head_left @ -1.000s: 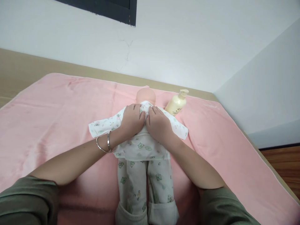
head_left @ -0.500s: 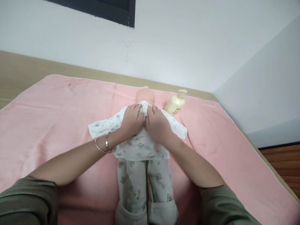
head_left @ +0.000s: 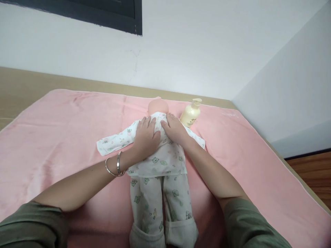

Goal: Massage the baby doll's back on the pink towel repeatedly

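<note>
A baby doll lies stretched out on a pink blanket, its bare head (head_left: 157,106) at the far end. It wears a white printed top (head_left: 165,162) with the sleeves spread to both sides, and matching trousers (head_left: 151,203) with turned-up cuffs. My left hand (head_left: 147,139) lies flat on the left of the doll's upper body, fingers out. On the right of the upper body rests my right hand (head_left: 176,129), open, its thumb stretched toward the middle. Neither hand grips anything that I can see.
A pale yellow pump bottle (head_left: 190,113) stands right of the doll's head. The pink blanket (head_left: 64,137) covers most of a wooden surface (head_left: 15,82). White walls (head_left: 181,51) rise behind, with a dark frame (head_left: 103,17) at upper left.
My hands have moved apart from the middle of the doll's chest, and their bent fingers have flattened out on the top. The view has shifted slightly.
</note>
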{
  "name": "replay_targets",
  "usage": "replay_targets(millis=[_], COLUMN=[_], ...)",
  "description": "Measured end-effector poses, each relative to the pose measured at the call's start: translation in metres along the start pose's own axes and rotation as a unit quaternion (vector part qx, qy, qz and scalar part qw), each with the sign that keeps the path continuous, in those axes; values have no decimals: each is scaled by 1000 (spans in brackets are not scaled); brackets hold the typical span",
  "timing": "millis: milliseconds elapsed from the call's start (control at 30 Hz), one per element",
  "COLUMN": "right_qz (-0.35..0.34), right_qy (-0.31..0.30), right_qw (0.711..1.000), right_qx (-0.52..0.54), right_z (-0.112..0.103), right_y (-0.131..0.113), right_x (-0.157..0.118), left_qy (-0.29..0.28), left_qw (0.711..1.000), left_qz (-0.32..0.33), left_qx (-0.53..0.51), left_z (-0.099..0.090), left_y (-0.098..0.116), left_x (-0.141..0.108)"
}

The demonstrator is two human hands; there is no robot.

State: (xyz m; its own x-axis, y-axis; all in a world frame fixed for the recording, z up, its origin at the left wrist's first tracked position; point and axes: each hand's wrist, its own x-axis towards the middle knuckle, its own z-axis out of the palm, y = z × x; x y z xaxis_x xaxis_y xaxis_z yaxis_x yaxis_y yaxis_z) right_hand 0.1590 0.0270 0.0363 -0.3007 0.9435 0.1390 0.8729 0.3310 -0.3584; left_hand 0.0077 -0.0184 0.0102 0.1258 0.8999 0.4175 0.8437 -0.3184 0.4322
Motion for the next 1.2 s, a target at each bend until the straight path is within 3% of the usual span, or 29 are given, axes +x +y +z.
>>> replay_targets(millis=[133,233,467,967,1200], right_qz=[-54,-80,43,37,51], right_qy=[49,84,47,64,23], right_qw=[994,990,998,997,998], right_qx=[-83,-77,-29,-15,36], right_z=[6,10,8,7,4], right_y=[-22,-26,-18,-17,0], right_x=[-28,-37,-17,-18,-7], left_qy=[-24,-13,-3,-6,-7], left_qw=[997,996,998,998,998], left_qz=[-53,-60,-54,-53,-56], left_qx=[-44,-59,-40,-36,-30], left_z=[0,0,1,0,1], left_y=[-15,-18,-13,-11,-9], left_x=[19,22,15,14,12])
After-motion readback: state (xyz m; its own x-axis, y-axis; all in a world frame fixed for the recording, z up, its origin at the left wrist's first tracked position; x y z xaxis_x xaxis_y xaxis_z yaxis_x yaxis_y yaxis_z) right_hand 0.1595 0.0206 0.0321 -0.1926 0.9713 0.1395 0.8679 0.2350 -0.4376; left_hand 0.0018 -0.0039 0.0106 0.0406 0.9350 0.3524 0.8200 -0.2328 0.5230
